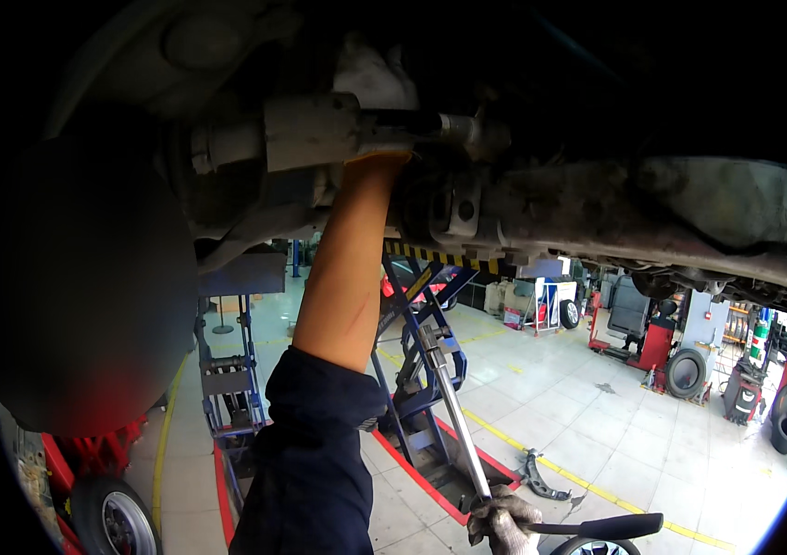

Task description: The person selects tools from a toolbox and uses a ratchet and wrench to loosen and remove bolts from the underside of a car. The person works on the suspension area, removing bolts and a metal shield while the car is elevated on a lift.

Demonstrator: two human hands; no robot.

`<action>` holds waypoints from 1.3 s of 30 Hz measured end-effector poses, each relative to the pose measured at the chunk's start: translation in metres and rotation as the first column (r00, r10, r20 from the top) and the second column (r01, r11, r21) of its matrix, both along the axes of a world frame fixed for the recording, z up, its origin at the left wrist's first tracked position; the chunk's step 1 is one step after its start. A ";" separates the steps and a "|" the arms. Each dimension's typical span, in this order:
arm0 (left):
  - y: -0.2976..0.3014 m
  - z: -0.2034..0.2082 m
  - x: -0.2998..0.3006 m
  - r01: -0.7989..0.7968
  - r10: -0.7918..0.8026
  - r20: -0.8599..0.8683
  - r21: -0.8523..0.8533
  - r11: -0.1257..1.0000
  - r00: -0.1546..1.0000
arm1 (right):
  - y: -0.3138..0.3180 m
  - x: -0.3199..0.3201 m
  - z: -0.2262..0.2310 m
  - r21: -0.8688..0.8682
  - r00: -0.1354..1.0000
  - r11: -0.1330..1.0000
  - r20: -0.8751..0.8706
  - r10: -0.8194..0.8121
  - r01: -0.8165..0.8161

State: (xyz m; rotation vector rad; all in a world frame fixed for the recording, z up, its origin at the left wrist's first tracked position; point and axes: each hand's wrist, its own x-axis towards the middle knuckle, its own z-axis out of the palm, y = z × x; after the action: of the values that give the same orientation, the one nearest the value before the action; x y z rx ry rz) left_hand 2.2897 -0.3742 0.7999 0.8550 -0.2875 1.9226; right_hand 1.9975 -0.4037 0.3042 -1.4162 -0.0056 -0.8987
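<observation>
Gripping a silver bar (pixel 453 407) and a black-handled tool (pixel 611 527) in the curled right hand (pixel 506 523) — with the left hand (pixel 375 79) up behind a shaft (pixel 400 120) under the vehicle (pixel 736 196), unable to tell its spread or grip. Beyond, on the floor (pixel 597 444), a curved metal part (pixel 537 478) by a blue lift (pixel 402 294) — then tyres (pixel 687 373).

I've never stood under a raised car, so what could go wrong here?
The bare left forearm, reaching up among underbody parts, might get scraped. The long metal bar could slip from the right hand and drop. Someone might trip over the control arm lying on the floor.
</observation>
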 end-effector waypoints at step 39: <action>-0.003 0.014 0.028 0.632 -0.614 -0.175 0.068 0.772 0.770 | 0.037 0.015 -0.001 0.117 0.991 0.985 0.036 0.125 -0.129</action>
State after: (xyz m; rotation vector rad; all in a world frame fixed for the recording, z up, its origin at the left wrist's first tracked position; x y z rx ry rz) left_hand 2.3178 -0.3768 0.8143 0.8379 -0.5365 1.2179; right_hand 2.0127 -0.3672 0.3029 -1.2770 -0.0620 -0.8006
